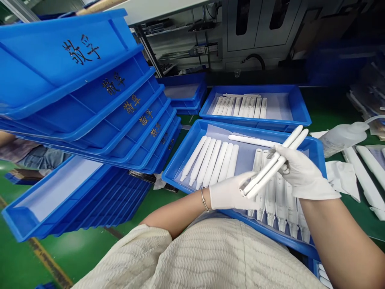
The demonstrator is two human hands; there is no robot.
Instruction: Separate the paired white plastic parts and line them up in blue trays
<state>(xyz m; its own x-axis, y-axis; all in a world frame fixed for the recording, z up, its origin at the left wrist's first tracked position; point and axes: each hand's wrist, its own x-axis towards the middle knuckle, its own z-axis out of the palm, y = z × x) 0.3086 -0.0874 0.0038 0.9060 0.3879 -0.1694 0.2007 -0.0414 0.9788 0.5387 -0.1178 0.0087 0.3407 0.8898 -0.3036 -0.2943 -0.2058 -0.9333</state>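
Two long white plastic pieces (274,162) lie side by side, slanted, across both gloved hands. My left hand (233,190) holds their lower ends, and my right hand (296,170) grips them nearer the upper ends. Both hands are over a blue tray (180,158) lined with pale sheets. At the tray's left, several smooth white pieces (215,162) form a row. Several ribbed, hollow-side-up pieces (281,204) fill the right part, partly hidden by my hands. One more piece (252,140) lies crosswise near the far edge.
Stacked blue crates (87,84) lean in at the left, with lined trays (60,180) below. Another blue tray (255,118) with white pieces stands behind. A squeeze bottle (344,138), a crumpled white cloth (341,178) and more white pieces (363,176) are at the right.
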